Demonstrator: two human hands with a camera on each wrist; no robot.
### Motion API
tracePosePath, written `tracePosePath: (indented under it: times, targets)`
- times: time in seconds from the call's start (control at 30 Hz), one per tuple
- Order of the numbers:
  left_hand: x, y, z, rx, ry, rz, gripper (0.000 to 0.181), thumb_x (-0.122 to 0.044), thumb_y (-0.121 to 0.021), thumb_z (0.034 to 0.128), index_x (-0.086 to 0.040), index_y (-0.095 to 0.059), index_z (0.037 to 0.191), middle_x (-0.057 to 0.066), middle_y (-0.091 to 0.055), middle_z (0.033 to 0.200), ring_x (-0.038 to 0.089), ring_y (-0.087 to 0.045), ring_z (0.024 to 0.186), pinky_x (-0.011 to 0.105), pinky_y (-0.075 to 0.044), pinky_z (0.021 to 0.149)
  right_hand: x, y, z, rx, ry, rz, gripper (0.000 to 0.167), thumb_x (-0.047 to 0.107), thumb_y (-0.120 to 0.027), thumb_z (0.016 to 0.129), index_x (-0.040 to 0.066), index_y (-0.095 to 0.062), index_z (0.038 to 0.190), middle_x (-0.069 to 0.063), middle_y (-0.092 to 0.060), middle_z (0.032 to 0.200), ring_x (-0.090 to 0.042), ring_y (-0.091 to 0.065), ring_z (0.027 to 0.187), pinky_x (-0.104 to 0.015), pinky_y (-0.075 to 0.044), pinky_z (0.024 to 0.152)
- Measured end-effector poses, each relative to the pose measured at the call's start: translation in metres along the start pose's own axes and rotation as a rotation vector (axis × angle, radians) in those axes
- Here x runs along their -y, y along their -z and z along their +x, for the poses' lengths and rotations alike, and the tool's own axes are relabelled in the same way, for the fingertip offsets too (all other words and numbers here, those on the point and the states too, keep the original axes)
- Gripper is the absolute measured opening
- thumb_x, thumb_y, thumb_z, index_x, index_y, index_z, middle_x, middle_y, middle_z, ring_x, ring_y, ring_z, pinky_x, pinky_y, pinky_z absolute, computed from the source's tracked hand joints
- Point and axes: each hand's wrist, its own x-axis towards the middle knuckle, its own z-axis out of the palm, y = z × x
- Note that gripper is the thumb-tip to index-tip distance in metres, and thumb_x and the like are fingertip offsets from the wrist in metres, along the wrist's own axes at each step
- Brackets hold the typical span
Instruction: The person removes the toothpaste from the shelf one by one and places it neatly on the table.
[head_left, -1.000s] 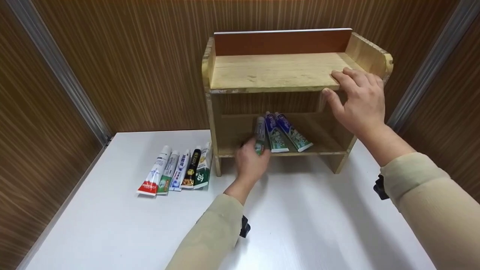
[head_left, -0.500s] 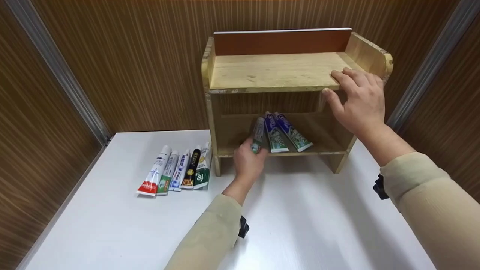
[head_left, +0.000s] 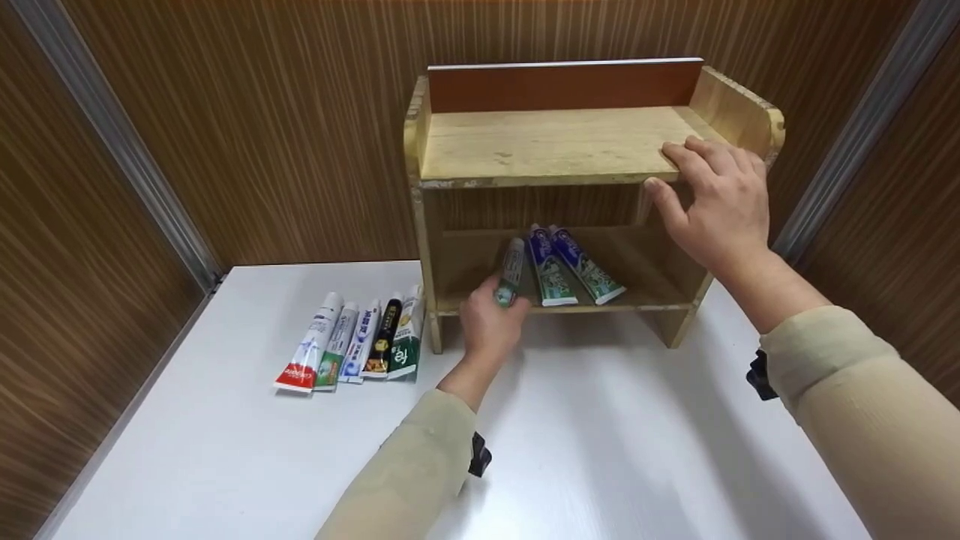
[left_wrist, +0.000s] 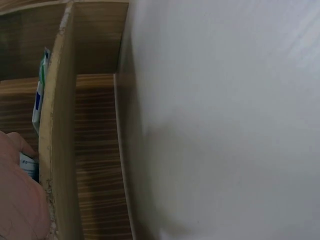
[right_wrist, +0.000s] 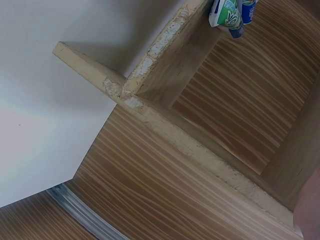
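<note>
My left hand (head_left: 491,319) grips a grey-and-green toothpaste tube (head_left: 511,270) at the front of the lower shelf, its cap end pointing to the back. Right of it on that shelf lie two blue-and-green toothpaste tubes (head_left: 551,266), (head_left: 585,264), fanned slightly apart. In the left wrist view, part of the left hand (left_wrist: 20,195) shows beside the shelf board, with a bit of the held tube (left_wrist: 29,166) visible. My right hand (head_left: 716,202) rests on the right front edge of the wooden shelf unit's top board (head_left: 555,142), fingers on top and thumb at the front.
On the white table (head_left: 262,457), left of the unit, several toothpaste tubes lie side by side, among them a red-and-white one (head_left: 309,345), a black one (head_left: 383,337) and a green-and-white one (head_left: 406,337). A wood-grain wall (head_left: 300,135) stands behind.
My left hand has shifted slightly left with the grey-and-green toothpaste tube, widening the gap to the blue-and-green tubes. The right hand has stayed in place.
</note>
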Motion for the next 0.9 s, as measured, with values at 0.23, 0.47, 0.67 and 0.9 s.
tracePosePath:
  times: [0.23,0.47,0.67,0.9]
  targets:
    - [0.001,0.002,0.001,-0.014,-0.002,-0.034,0.05,-0.01,-0.081,0.0842,-0.002,-0.073,0.133,0.015,-0.078,0.117,0.025,-0.072,0.102,0.04,-0.059,0.09,-0.001,-0.001,0.0,0.002,0.003,-0.003,0.05,0.047,-0.064,0.103,0.011,-0.069,0.138,-0.021,-0.065,0.139,-0.045,-0.055,0.131,-0.062,-0.035,0.11]
    - [0.006,0.006,-0.001,-0.006,-0.02,-0.092,0.049,-0.007,-0.078,0.0837,-0.002,-0.073,0.132,0.013,-0.079,0.111,0.019,-0.07,0.09,0.034,-0.06,0.078,-0.002,-0.002,0.0,-0.004,0.005,0.003,0.05,0.047,-0.064,0.103,0.011,-0.069,0.138,-0.021,-0.065,0.138,-0.046,-0.055,0.129,-0.064,-0.035,0.11]
    - [0.004,0.01,-0.004,0.0,-0.013,-0.105,0.05,-0.005,-0.078,0.0846,-0.002,-0.073,0.134,0.015,-0.077,0.12,0.021,-0.071,0.098,0.035,-0.061,0.085,-0.004,-0.002,0.001,0.005,-0.005,0.0,0.05,0.047,-0.064,0.103,0.012,-0.069,0.138,-0.02,-0.065,0.139,-0.045,-0.055,0.13,-0.064,-0.034,0.111]
    - [0.003,0.018,-0.006,0.033,0.065,-0.113,0.053,-0.005,-0.078,0.0882,-0.003,-0.068,0.14,0.016,-0.072,0.133,0.024,-0.07,0.113,0.037,-0.06,0.095,-0.006,-0.001,0.001,0.015,-0.008,-0.009,0.05,0.047,-0.064,0.103,0.012,-0.069,0.139,-0.021,-0.064,0.14,-0.046,-0.054,0.13,-0.063,-0.035,0.111]
